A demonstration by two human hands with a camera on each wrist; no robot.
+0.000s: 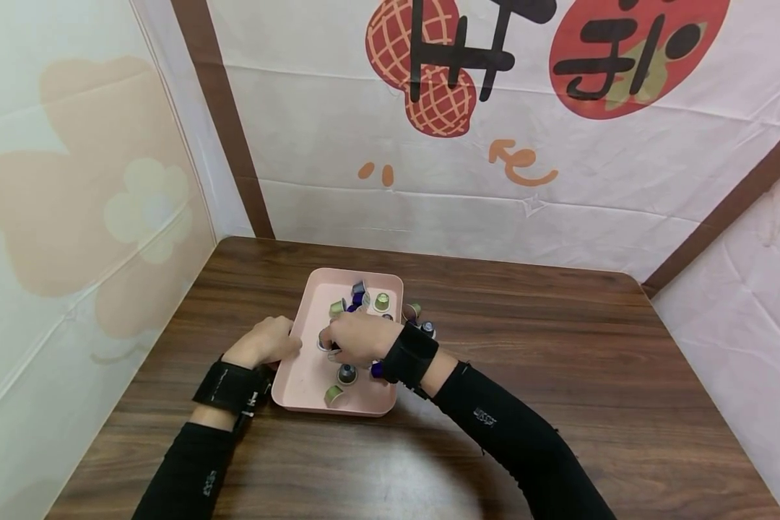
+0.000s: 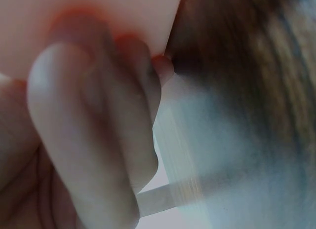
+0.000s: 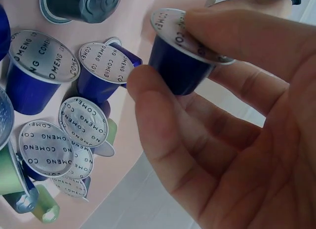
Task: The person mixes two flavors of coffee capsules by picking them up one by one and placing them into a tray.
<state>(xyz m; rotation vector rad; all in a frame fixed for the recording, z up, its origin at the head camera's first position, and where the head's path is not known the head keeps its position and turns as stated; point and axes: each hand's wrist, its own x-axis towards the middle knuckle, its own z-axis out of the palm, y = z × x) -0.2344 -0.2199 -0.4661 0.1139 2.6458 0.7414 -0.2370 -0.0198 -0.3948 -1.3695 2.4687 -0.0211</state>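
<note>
A pink tray (image 1: 308, 375) sits on the wooden table and holds several coffee capsules, blue, green and dark. My right hand (image 1: 357, 337) hovers over the tray's middle and pinches a dark blue capsule (image 3: 178, 58) with a silver foil lid between thumb and fingers. Beneath it in the right wrist view lie more blue capsules (image 3: 101, 71) printed "COMENG". My left hand (image 1: 268, 341) grips the tray's left rim; in the left wrist view its curled fingers (image 2: 94, 140) press against the pink tray wall (image 2: 98, 21).
Two capsules (image 1: 419, 318) lie on the wooden table (image 1: 559, 375) just right of the tray. Printed fabric walls close in the table at the back and both sides.
</note>
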